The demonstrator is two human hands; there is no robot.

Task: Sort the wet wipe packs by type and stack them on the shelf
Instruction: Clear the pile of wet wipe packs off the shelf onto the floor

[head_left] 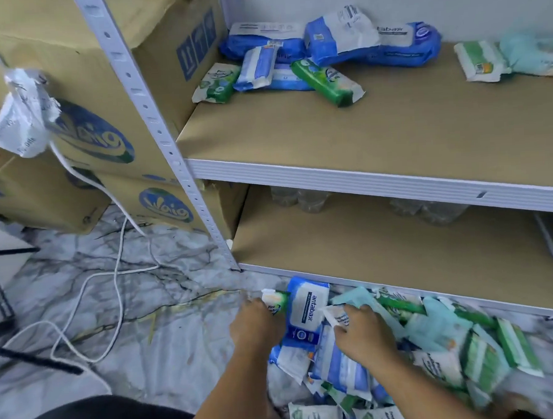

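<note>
The step in hand looks like picking: both hands are down in the loose pile of wet wipe packs point(436, 345) that lies on the marbled floor point(179, 326) against the front edge of the bottom shelf point(383, 255). The left hand point(254, 322) has its fingers curled round a green-and-white pack point(275, 297) at the pile's left end. The right hand point(363, 333) pinches a small white pack point(335, 316), its fingertips reaching a pale teal one just behind. A blue Antabax pack point(307, 307) stands tilted between the two hands. On the shelf board above point(361, 134), the back left corner holds a jumble of blue packs point(372, 44) with a green pack point(326, 78) leaning across them, so the types there are mixed. Near the back right edge lie a green-striped white pack point(480, 61) and a teal pack point(533, 53), touching. Most of the board is bare, so sorting seems barely begun. Next, each held pack needs lifting clear of its neighbours and carrying to its own kind, and the stray green pack wants pulling out of the blue heap. The soft, slippery wrappers may slide, so stacks should lie flat.
</note>
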